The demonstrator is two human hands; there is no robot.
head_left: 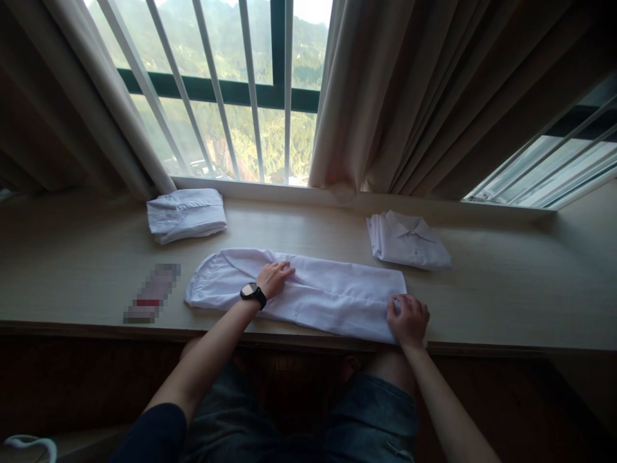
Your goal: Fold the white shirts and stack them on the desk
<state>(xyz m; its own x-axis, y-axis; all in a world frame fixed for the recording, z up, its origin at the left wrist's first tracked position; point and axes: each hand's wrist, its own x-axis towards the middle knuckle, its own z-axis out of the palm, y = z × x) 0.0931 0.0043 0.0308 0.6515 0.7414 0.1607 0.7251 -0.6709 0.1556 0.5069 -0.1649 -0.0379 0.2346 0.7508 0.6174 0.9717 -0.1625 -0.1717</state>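
Observation:
A white shirt (332,289), folded into a long strip, lies across the wooden ledge in front of me. My left hand (276,278), with a black watch (253,292) on the wrist, rests flat on the cloth left of its middle, fingers stretched out. At the strip's right end, my right hand (409,319) has its fingers curled round the edge of the fabric. The strip's left end is rounded and slightly rumpled. What lies under the cloth is hidden.
Folded white clothing (187,215) sits at the back left of the ledge (506,289). A folded collared shirt (409,239) lies at the back right. A pixelated flat object (153,292) is on the left. Behind are a barred window (231,96) and curtains (424,83).

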